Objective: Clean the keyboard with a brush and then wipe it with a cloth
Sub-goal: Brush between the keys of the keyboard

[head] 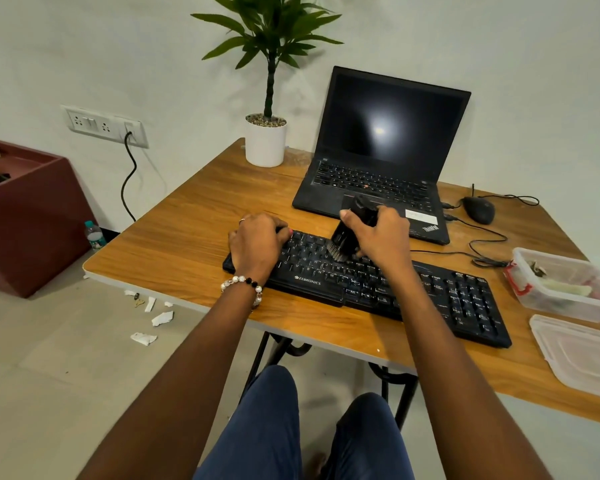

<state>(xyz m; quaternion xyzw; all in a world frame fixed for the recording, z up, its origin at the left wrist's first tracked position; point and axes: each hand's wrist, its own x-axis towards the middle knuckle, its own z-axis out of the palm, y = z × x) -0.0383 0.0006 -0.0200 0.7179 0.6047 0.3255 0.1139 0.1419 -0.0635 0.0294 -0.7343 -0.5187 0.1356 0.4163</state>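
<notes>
Knees in blue trousers [278, 427] sit nearest us, under the table edge. Above them our forearms reach onto the black keyboard [378, 289], which lies slanted across the wooden table [194, 244]. Our right hand [378, 237] has its fingers curled round a black brush [347, 237], bristles down and touching the keys near the keyboard's upper middle rows. Just to the left of that grip, our left hand [257, 240] rests on the keyboard's left end, fingers bent over its far edge and holding it in place; a bead bracelet [243, 284] circles that wrist. We cannot make out a cloth anywhere on the table.

To the right of the grip, well apart, a clear plastic box [565, 289] holds some scraps, and its lid [582, 355] lies nearer us beside it. Beyond the grip, just behind the brush, an open laptop [385, 150] stands with a dark screen. Right of the laptop a black mouse [478, 209] rests, its cable looping toward the box. Behind and left of the grip stands a potted plant [267, 133] in a white pot at the table's far edge.

Left of the table, white scraps of paper [153, 317] litter the pale floor, a small bottle [93, 235] stands by a dark red cabinet [28, 216], and a cord hangs from a wall socket [106, 126] on the white wall.
</notes>
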